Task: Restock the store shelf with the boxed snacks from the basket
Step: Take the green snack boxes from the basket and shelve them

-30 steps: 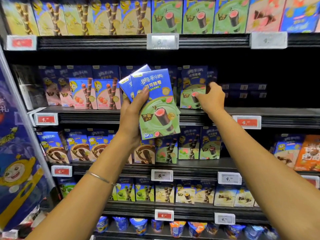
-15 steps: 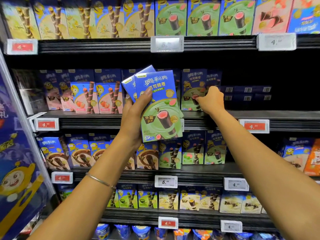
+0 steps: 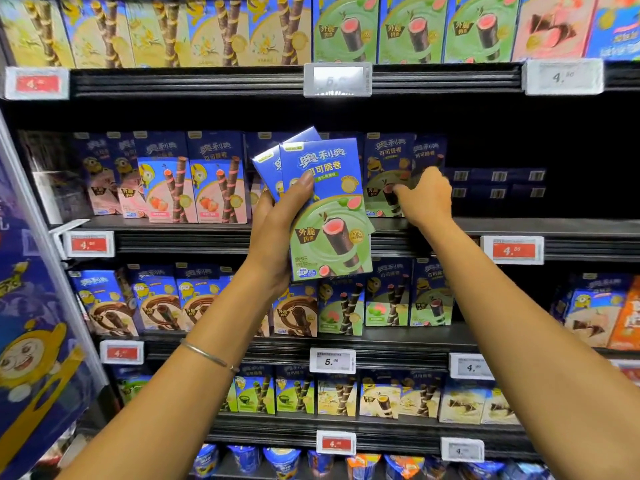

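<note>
Mid-restock: left hand (image 3: 277, 237) holds a fanned stack of green snack boxes (image 3: 329, 216) closed in its grip before the second shelf (image 3: 519, 227). Right hand (image 3: 424, 197) pinches a shelved box (image 3: 384, 174), seating it. Next: feed another box into the dark gap alongside.

top boxes (image 3: 221, 29): tops cropped | price tag (image 3: 337, 79): digits blurred

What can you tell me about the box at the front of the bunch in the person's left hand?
The front snack box is a tall cardboard carton, blue on top with white lettering, green below, picturing a dark wafer roll with pink filling. It is upright, tilted slightly, raised before the second shelf. The left hand grips its left edge, thumb across the front. More blue boxes are fanned behind it.
</note>
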A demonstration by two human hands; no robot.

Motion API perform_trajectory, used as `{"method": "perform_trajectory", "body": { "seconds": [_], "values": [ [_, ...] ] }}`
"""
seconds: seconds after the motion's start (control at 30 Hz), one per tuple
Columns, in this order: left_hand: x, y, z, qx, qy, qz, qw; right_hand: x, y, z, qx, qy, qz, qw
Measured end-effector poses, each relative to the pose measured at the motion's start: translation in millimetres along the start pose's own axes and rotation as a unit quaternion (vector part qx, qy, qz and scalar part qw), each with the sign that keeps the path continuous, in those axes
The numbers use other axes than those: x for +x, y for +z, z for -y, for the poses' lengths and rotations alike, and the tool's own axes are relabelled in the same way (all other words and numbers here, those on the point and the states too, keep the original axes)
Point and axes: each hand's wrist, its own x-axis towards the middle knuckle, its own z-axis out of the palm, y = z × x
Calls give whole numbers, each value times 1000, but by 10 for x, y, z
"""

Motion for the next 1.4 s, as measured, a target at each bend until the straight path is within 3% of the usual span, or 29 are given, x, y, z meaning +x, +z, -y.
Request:
{"method": "perform_trajectory", "body": {
  "seconds": [0.1,0.17,0.23,0.3,0.47,0.63,0.77,1.03,1.4],
  "values": [
    [11,7,44,11,12,-6,1000,-399,-191,110,154,-88,-55,983],
    [9,27,83,17,13,-11,1000,-741,-310,215,287,-131,14,949],
    [12,51,120,17,9,-15,1000,-1006,-380,310,332,-140,134,923],
    [6,87,143,0,-12,-8,1000,-1138,-388,355,306,-146,207,918],
    [-6,92,210,-19,-58,8,998,-1254,-445,331,292,-138,204,924],
    [16,20,367,32,-69,-105,992,-1316,-474,228,292,-108,193,931],
    [-18,-43,378,40,-76,-146,986,-1161,-580,82,347,-8,208,914],
    [-100,-44,309,23,-67,-146,987,-247,-853,-262,375,32,2,926],
    [-98,172,297,44,-81,-139,986,356,-550,-668,195,43,39,979]
  ]
}}
